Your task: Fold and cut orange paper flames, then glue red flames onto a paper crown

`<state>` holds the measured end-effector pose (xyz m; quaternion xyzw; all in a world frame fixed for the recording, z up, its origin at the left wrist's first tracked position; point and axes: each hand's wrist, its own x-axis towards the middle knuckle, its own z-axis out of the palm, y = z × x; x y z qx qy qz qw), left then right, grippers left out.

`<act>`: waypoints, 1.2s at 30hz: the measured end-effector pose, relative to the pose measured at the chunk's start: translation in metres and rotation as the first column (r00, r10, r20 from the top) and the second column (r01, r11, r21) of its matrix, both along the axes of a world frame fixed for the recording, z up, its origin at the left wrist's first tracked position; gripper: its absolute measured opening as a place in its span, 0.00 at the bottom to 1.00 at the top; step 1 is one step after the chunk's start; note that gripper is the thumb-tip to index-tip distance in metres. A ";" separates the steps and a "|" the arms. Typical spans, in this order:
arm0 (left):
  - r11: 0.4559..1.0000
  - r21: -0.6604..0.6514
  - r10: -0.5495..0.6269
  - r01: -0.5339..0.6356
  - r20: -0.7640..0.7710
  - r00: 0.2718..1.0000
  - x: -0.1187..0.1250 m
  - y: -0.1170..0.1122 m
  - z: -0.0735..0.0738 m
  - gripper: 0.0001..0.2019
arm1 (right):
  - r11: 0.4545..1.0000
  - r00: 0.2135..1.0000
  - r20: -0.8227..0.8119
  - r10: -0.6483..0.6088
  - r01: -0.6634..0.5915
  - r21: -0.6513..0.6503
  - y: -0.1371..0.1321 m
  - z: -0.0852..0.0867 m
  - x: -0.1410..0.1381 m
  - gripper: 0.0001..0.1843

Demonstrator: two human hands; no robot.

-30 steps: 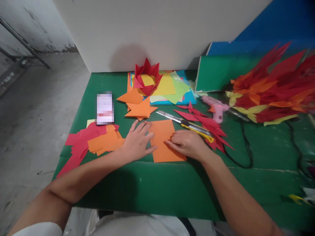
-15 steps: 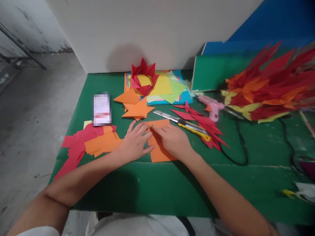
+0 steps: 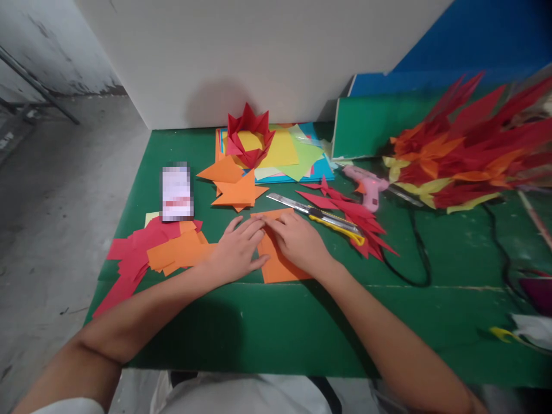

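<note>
An orange sheet of paper (image 3: 275, 265) lies flat on the green table in front of me, its upper part partly covered by my hands. My left hand (image 3: 240, 246) rests palm down over its left edge, fingers stretched and thumb apart. From the right, my right hand (image 3: 305, 246) presses on the sheet with curled fingers, its index finger reaching the left hand's fingertips near the top edge. A utility knife (image 3: 330, 218) with a yellow grip, blade out, lies just beyond my right hand. Folded orange paper points (image 3: 239, 190) are piled beyond my left hand.
Left are a phone (image 3: 176, 192), red strips (image 3: 144, 244) and orange strips (image 3: 172, 253). A red paper ring (image 3: 250, 152) sits on coloured sheets (image 3: 284, 149) at the back. Right are red folded points (image 3: 357, 215), a pink glue gun (image 3: 368, 187) with black cord, and a flame-like paper bundle (image 3: 466, 152).
My right index finger has slid slightly up and left to meet my left fingertips at the sheet's top edge. The whole view has shifted a little; the other things lie as before.
</note>
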<state>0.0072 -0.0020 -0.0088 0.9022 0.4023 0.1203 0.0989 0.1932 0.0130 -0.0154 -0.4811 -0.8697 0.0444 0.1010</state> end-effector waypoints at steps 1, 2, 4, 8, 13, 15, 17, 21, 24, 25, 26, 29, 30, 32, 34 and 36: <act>1.000 -0.009 0.001 -0.001 0.001 1.000 0.000 0.000 0.000 0.16 | 1.000 0.999 -0.044 0.005 -0.006 -0.005 0.000 0.000 0.001 0.22; 1.000 -0.019 0.000 0.000 0.002 1.000 -0.001 0.000 0.000 0.16 | 1.000 0.996 -0.090 0.004 -0.005 -0.009 0.000 0.000 0.002 0.21; 0.999 -0.034 -0.008 0.009 0.008 1.000 -0.001 0.001 -0.001 0.15 | 1.000 0.986 -0.165 -0.011 0.010 -0.008 0.000 0.000 0.004 0.18; 0.999 -0.037 -0.025 0.026 0.022 0.999 -0.003 0.002 -0.004 0.14 | 0.998 0.973 -0.220 -0.066 0.064 -0.015 -0.003 -0.003 0.005 0.19; 1.000 -0.013 -0.003 0.004 0.090 0.996 -0.003 0.004 -0.002 0.15 | 0.992 0.949 -0.299 -0.101 0.074 -0.100 -0.002 -0.005 0.006 0.20; 1.000 0.003 0.022 -0.023 0.138 0.990 -0.002 0.006 -0.001 0.14 | 0.990 0.936 -0.335 -0.105 0.066 -0.126 -0.001 -0.005 0.007 0.18; 0.998 0.008 0.054 -0.056 0.188 0.981 -0.002 0.009 -0.001 0.10 | 0.988 0.925 -0.364 -0.105 0.055 -0.145 -0.001 -0.004 0.007 0.15; 0.998 -0.015 0.065 -0.063 0.304 0.951 -0.002 0.015 -0.003 0.05 | 0.983 0.908 -0.405 -0.107 0.035 -0.181 -0.002 -0.001 0.004 0.08; 0.996 -0.050 0.093 -0.079 0.415 0.905 -0.003 0.015 -0.005 0.04 | 0.984 0.898 -0.430 -0.096 0.022 -0.175 -0.003 0.004 0.002 0.10; 0.993 -0.060 0.114 -0.097 0.448 0.887 -0.003 0.015 -0.005 0.04 | 0.985 0.895 -0.436 -0.089 0.014 -0.172 -0.003 0.005 0.002 0.10; 0.991 -0.068 0.136 -0.118 0.479 0.868 -0.003 0.015 -0.005 0.05 | 0.985 0.894 -0.440 -0.084 0.008 -0.172 -0.003 0.007 0.003 0.10; 0.980 -0.084 0.195 -0.179 0.564 0.802 -0.005 0.015 -0.002 0.06 | 0.985 0.889 -0.447 -0.103 0.028 -0.171 -0.001 0.012 0.009 0.09; 0.976 -0.093 0.212 -0.195 0.589 0.780 -0.005 0.015 -0.001 0.06 | 0.985 0.882 -0.456 -0.124 0.053 -0.166 0.000 0.013 0.013 0.09; 0.970 -0.109 0.238 -0.219 0.635 0.735 -0.006 0.015 0.001 0.07 | 0.981 0.851 -0.494 -0.177 0.112 -0.158 0.001 0.015 0.021 0.09; 0.966 -0.110 0.247 -0.235 0.669 0.701 -0.006 0.015 0.001 0.07 | 0.971 0.796 -0.558 -0.236 0.173 -0.165 0.002 0.016 0.029 0.08; 0.963 -0.103 0.249 -0.249 0.690 0.679 -0.006 0.015 0.001 0.07 | 0.950 0.712 -0.629 -0.313 0.240 -0.201 0.002 0.016 0.035 0.07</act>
